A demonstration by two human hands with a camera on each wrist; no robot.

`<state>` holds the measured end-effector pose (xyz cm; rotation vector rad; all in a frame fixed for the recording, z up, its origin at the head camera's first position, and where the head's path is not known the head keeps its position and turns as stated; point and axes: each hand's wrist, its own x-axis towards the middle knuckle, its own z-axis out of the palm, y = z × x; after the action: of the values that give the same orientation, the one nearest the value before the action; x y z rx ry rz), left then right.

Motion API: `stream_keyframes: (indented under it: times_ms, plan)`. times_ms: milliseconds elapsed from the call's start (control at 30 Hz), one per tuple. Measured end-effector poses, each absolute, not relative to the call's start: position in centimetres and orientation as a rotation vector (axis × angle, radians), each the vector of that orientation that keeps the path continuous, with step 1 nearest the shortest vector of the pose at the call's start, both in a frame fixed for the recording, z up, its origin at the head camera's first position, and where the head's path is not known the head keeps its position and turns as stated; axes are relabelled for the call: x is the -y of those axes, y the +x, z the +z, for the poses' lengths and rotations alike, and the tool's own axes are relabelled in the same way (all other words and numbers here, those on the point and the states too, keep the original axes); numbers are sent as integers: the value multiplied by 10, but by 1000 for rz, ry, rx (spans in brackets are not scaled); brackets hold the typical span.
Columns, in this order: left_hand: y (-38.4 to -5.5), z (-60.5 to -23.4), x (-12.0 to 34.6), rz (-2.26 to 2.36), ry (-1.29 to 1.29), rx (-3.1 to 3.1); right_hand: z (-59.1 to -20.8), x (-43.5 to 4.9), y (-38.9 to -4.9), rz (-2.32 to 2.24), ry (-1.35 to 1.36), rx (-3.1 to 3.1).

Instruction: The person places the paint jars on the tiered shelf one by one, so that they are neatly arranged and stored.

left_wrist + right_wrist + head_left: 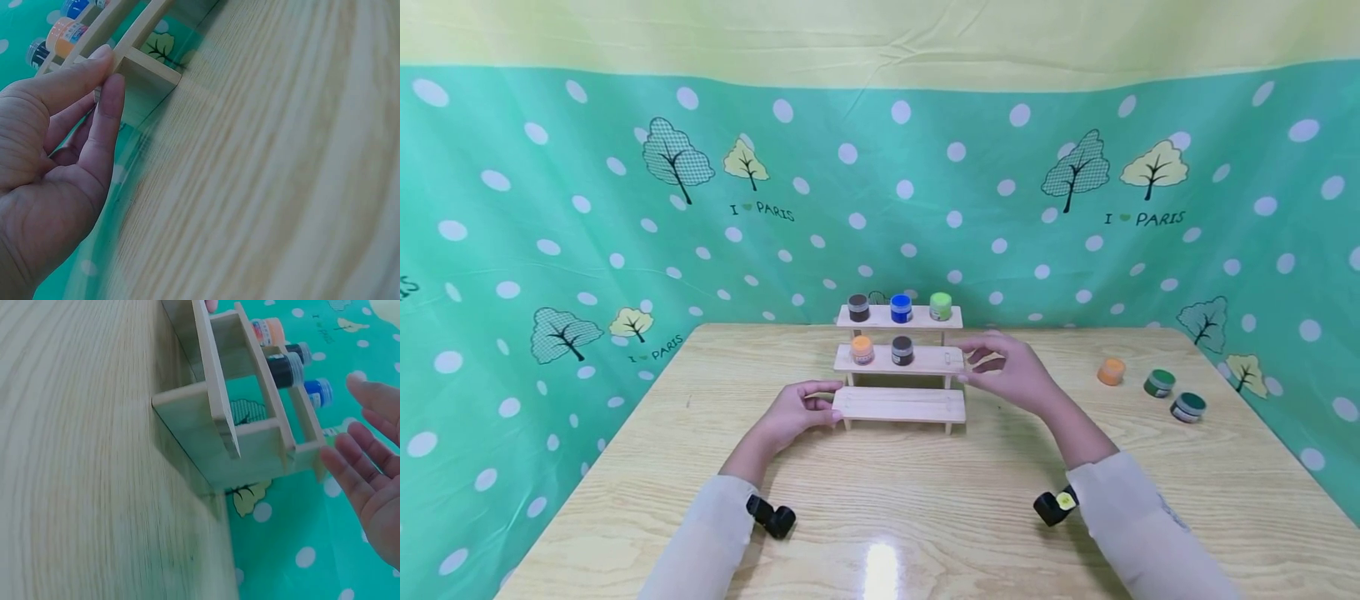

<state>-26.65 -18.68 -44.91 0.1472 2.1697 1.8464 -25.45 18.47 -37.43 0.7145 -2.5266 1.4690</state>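
Green dotted cloth (872, 250) hangs behind a wood-grained table (925, 492) bearing a wooden rack (898, 403). On the rack's top step I see a dark jar (858, 309), a blue jar (901, 310) and a light-green jar (940, 307); on its middle step, an orange jar (862, 352) and a black jar (902, 352). My eye finds the left hand (793, 414) pinching the rack's bottom step at its left end. Beside the rack's right end, the right hand (1011, 371) has fingers extended, thumb apart; whether it touches, I can't tell. Well right of the rack stand three more jars (1160, 383).
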Motion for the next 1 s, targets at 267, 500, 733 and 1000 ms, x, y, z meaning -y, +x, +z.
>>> stream_keyframes:
  times_ms: [267, 500, 733, 1000]
  plan:
    - [-266, -449, 188, 1842, 171, -2180, -372, -207, -245, 1440, 746, 2594]
    - [-266, -448, 188, 1835, 160, -2191, -368, -224, -237, 1368, 780, 2642]
    - [-266, -449, 187, 1827, 151, -2181, -366, -241, -228, 1317, 749, 2678]
    - [-267, -450, 188, 1831, 198, -2177, -367, -260, -220, 1281, 693, 2680]
